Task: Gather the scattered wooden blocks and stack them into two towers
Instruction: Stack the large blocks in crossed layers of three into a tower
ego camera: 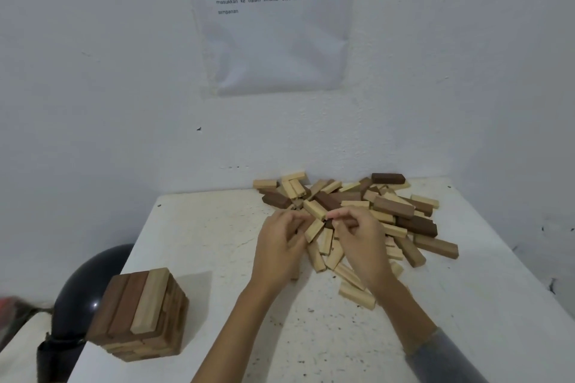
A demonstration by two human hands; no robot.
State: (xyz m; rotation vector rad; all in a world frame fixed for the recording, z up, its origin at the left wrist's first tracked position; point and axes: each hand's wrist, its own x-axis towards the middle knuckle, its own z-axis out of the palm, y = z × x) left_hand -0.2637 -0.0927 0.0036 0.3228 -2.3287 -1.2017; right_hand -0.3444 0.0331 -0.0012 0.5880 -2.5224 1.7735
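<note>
Seemingly feeding a second tower, the left hand (280,247) pinches a pale block (314,229) from the pile (392,211) at the far edge of the desk (211,227); whether the curled right hand (362,246) holds anything is unclear.

Scattered blocks (392,208): pale tan, reddish brown, dark brown. Tower (140,314): brown, one pale top piece. Table (214,246): white, dark-speckled.

Only readable text: printed sheet (275,25) on the wall (93,71), black Malay print, top cut off by the frame. Top line ends "...lurus dan dipadatkan." Item 4: "Laraskan blok yang tersasar supaya keseluruhan struktur tegak dan kemas." Item 5: "Ambil blok berbaki di sekitar kawasan penindanan dan masukkan ke dalam struktur atau alihkan ke kawasan simpanan" (item 4's first word is blurry, best read).
</note>
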